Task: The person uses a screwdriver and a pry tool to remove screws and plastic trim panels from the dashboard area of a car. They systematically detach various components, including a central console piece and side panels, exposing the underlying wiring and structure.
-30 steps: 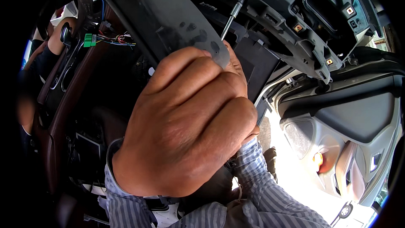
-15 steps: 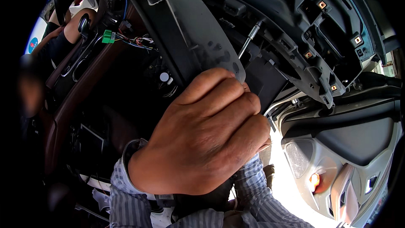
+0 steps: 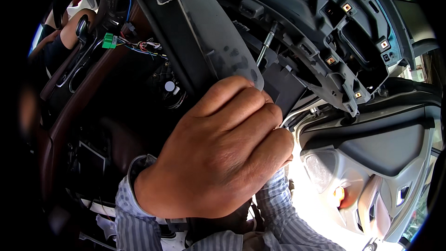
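Note:
My left hand (image 3: 218,153) fills the middle of the view, back toward me, fingers curled closed. Its knuckles are at the lower end of a long dark grey plastic trim panel (image 3: 213,32) with dusty smudges; whatever lies inside the grip is hidden. A thin metal rod (image 3: 265,49) slants down from the dashboard frame and passes behind the panel's edge above my fingers. My right arm, in a grey striped sleeve (image 3: 276,204), runs up behind the left hand. That hand is mostly or wholly covered, so its fingers cannot be made out.
Across the top right spreads the stripped dashboard frame (image 3: 325,60) with several metal clips. A green connector (image 3: 109,41) hangs with loose wires at left. The car door (image 3: 371,158) stands open at right. Another person's bare leg (image 3: 76,30) shows at upper left.
The whole scene has shifted slightly left in the view. My left hand keeps the same closed pose by the panel's end.

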### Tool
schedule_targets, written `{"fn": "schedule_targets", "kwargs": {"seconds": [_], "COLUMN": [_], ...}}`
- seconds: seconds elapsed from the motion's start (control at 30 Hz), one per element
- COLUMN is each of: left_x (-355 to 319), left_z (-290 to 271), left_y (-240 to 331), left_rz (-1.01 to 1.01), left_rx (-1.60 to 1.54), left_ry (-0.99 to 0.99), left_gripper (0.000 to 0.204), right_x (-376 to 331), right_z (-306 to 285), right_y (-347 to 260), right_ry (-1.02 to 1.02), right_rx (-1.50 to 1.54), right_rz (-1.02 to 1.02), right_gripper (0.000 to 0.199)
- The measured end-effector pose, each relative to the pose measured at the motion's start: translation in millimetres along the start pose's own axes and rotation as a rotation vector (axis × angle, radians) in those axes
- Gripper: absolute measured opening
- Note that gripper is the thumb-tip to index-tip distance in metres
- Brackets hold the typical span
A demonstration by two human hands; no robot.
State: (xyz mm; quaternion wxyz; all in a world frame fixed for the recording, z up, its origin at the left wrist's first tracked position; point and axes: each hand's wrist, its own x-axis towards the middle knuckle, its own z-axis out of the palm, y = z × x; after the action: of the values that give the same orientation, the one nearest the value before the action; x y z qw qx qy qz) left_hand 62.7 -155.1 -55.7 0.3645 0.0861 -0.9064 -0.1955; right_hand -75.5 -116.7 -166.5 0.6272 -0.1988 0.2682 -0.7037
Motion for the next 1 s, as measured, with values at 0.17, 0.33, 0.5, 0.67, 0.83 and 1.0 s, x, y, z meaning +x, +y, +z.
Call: {"fn": "schedule_targets", "kwargs": {"seconds": [0.17, 0.33, 0.5, 0.67, 0.83, 1.0], "left_x": [3, 7, 5, 2, 0, -1], "left_z": [1, -10, -10, -11, -11, -5], "left_y": [2, 6, 7, 8, 8, -1], "left_rz": [0.002, -0.020, -0.042, -0.069, -0.067, -0.021], "left_rx": [0.045, 0.035, 0.025, 0.011, -0.018, 0.008], "left_ry": [-0.047, -0.131, -0.149, -0.115, -0.093, -0.008], "left_gripper": [0.026, 0.030, 0.028, 0.026, 0.026, 0.023], "right_x": [-6, 7, 4, 3, 2, 4], "right_z": [0, -5, 6, 17, 14, 3], "right_y": [-6, 0, -3, 4, 14, 3], "right_ry": [-0.090, -0.134, 0.038, 0.131, 0.226, 0.153], "right_rx": [-0.075, -0.035, -0.169, -0.246, -0.284, -0.451], "right_rz": [-0.077, -0.064, -0.089, -0.153, -0.251, -0.181], "right_gripper": [0.033, 0.031, 0.024, 0.018, 0.016, 0.014]}}
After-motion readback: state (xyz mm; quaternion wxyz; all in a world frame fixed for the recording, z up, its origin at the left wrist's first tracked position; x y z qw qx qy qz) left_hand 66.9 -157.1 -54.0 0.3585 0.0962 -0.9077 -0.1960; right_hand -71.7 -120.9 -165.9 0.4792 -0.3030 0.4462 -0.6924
